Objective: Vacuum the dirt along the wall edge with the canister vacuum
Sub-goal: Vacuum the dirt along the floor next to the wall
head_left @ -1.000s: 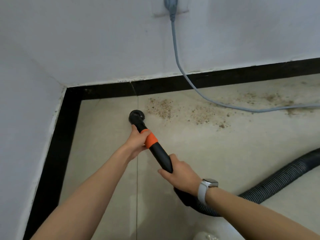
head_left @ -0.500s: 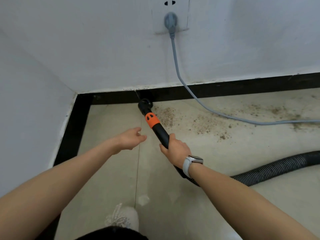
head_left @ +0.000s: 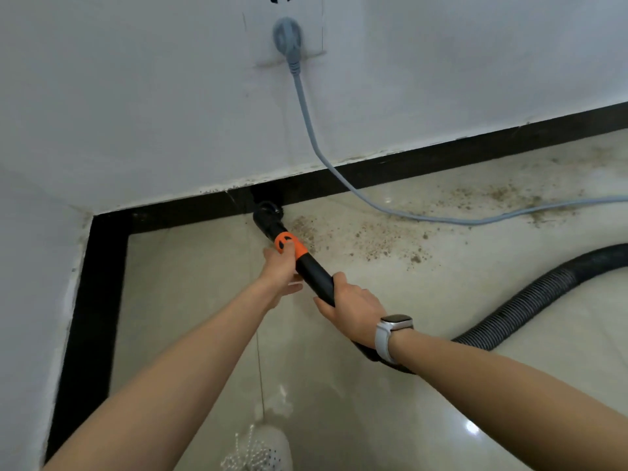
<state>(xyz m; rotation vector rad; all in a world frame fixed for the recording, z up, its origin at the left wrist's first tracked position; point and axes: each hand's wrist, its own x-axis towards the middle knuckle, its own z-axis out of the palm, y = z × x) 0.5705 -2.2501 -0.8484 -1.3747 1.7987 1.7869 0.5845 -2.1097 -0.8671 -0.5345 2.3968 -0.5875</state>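
Note:
A black vacuum wand (head_left: 314, 271) with an orange collar (head_left: 289, 244) points at the far wall. Its round brush nozzle (head_left: 268, 212) touches the black baseboard (head_left: 424, 164). My left hand (head_left: 280, 268) grips the wand at the orange collar. My right hand (head_left: 353, 309), with a white watch on the wrist, holds the wand lower down where the ribbed black hose (head_left: 530, 300) begins. Brown dirt (head_left: 384, 237) is scattered on the beige tile to the right of the nozzle, along the wall.
A grey power cord (head_left: 316, 141) hangs from a wall socket (head_left: 287, 35) and trails right across the dirt. A white wall and black baseboard (head_left: 88, 300) close off the left side, forming a corner. A white shoe (head_left: 258, 450) shows at the bottom edge.
The nozzle moved forward from the open tile to the baseboard. My left hand let go of the wand, then took hold of it again at the orange collar.

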